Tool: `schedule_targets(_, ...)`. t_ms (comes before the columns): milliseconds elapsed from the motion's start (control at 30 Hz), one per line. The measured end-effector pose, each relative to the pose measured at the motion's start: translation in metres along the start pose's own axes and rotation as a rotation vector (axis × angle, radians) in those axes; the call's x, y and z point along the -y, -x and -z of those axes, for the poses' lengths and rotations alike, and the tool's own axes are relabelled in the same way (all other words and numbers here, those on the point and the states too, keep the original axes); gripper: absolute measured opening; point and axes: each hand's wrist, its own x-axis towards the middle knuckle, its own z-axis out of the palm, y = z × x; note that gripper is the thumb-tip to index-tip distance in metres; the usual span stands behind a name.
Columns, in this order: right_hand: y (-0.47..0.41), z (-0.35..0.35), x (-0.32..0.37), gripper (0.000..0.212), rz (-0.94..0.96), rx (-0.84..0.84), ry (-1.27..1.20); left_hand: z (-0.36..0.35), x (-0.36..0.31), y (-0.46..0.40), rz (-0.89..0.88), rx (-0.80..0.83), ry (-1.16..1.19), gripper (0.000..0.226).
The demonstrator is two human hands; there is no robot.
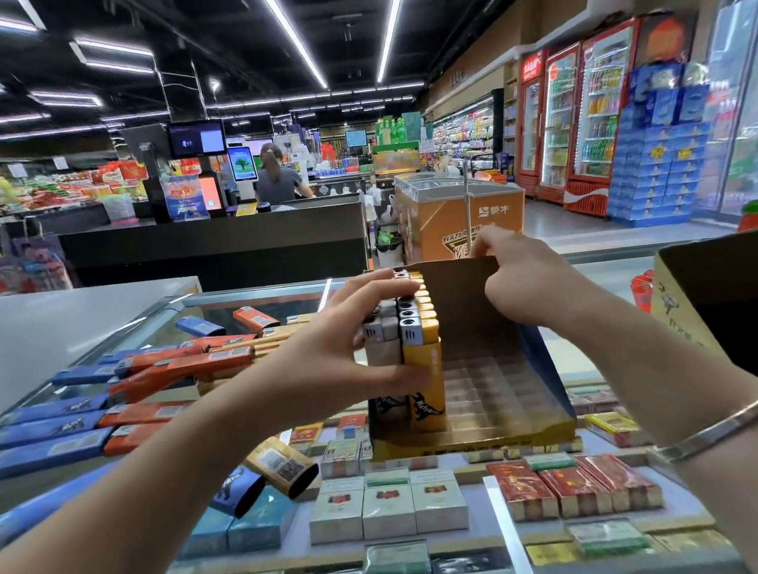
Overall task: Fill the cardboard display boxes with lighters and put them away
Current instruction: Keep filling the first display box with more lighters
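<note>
Cardboard is what you are working with: the display box (491, 368) stands on the glass worktop (623, 536), its left end packed with upright lighters (411, 330), the rest of its gridded floor bare. Your left hand (351, 349) grips that block, fingers (377, 287) spread over the tops and thumb on the front, hiding most of the pale ones. Your right hand (519, 268) pinches the box's back flap; its fingertips are out of sight behind the card. Loose blue and orange lighters (145, 383) lie left of the box, blurred towards the edge. A second carton (740, 307) at right is cut off.
</note>
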Motion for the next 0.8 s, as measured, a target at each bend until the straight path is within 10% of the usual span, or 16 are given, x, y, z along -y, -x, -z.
schedule_targets(300, -0.001, -0.003, 0.001, 0.033, -0.001, 0.022, 0.075, 0.025, -0.009, 0.007, 0.110, 0.083, -0.116, 0.074)
schedule_targets(567, -0.001, -0.008, 0.003, 0.039, 0.018, 0.029, 0.098, 0.057, 0.023, 0.010, 0.364, -0.107, -0.723, 0.045)
schedule_targets(800, 0.000, -0.007, 0.002, 0.039, 0.029, 0.025, 0.085, 0.076, 0.028, 0.018, 0.608, 0.055, -0.464, 0.034)
